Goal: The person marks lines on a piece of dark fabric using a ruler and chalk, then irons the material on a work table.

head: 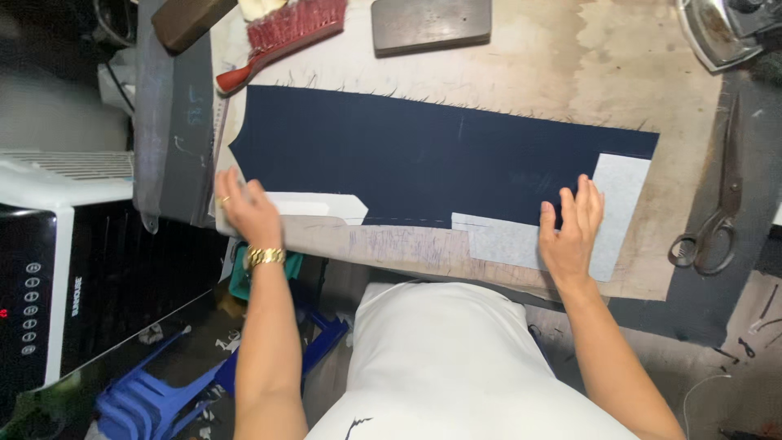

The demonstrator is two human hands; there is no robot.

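Head view: navy fabric panel (423,159) lies flat along the worktable's (529,57) near edge. Left hand (244,208) and right hand (573,228) (both flat, fingers spread, gripping nothing) press its two ends. Scissors (717,220) lie near the right edge.

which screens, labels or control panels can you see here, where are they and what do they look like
Black appliance: far left edge, beside the work table; glossy black front, flat and rectangular.
Its control panel: a vertical column of small round pale buttons near the left edge, with a tiny red light below them.
Its label: small pale lettering running vertically on the black front.
No packages or signs in view.
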